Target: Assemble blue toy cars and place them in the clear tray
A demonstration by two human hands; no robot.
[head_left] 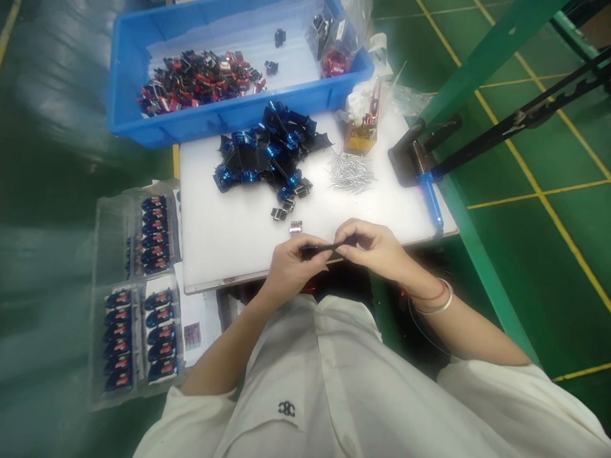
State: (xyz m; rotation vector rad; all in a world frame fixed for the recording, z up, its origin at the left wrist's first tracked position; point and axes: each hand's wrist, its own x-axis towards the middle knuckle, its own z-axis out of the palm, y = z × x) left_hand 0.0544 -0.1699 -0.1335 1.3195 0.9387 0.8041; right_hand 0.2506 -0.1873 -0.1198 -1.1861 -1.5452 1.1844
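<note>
Between both hands, above the front edge of the white table (229,245), is a thin dark flat part (312,252) seen nearly edge-on; its exact kind does not show. My left hand (293,264) pinches its left end between thumb and fingers. At the other end, my right hand (375,248) grips it the same way, covering much of it. Just beyond my hands lies a small red and silver connector part (296,227). Farther off, several small black and silver parts (281,210) lie beside a heap of black and blue pieces (252,156).
A blue bin (229,114) of red and black parts stands at the back. Thin metal pins (352,172) lie in a pile near a yellowish holder (361,137). On the right is a blue-handled tool (432,200); clear trays (136,292) of blue assemblies sit at left.
</note>
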